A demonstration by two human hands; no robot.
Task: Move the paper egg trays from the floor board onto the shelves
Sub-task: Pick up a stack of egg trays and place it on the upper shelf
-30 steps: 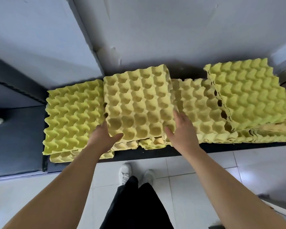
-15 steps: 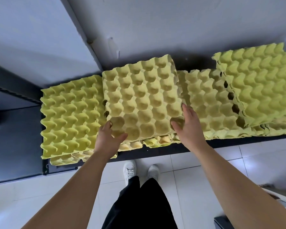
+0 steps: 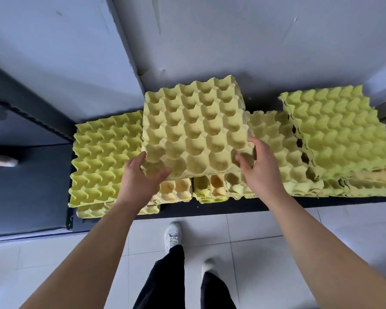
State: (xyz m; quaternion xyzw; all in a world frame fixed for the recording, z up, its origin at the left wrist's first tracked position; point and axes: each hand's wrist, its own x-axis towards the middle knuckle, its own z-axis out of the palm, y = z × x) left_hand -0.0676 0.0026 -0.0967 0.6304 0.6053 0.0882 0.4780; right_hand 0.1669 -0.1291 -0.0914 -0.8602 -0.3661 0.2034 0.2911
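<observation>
**Lifting a tray bundle by its near edge.** A person is standing at a dark board (image 3: 210, 208) that is carrying several piles of yellow paper egg trays, and both hands are gripping one pale tray bundle (image 3: 194, 130) with its cups facing up. The left hand (image 3: 140, 181) is pinching the near left corner, with the thumb lying on top and the other fingers (image 3: 138, 159) reaching along the side. The right hand (image 3: 257, 172) is clasping the near right corner, its fingers hooking over the rim. The tray bundle is sitting over the middle pile (image 3: 210, 188), its far edge pointing toward the grey wall (image 3: 232, 41). Whether it is touching that pile, and how many trays it is made of, cannot be told. A left pile (image 3: 107, 157) is lying just beside it. An inner right pile (image 3: 274, 148) is lying partly under an outer right pile (image 3: 339, 134).

Risks, as judged from this grip:
- Both holds are acting on one edge only, so the far side is likely to be sagging and the soft pulp rim crushing or tearing under the thumbs.
- Nested trays below may be clinging to the tray bundle, rising with it and then dropping.
- A sideways swing may be catching the outer right pile or the shelf rail (image 3: 31, 112), knocking loose trays onto the tiled floor (image 3: 254, 230) near the shoes (image 3: 173, 235).
</observation>
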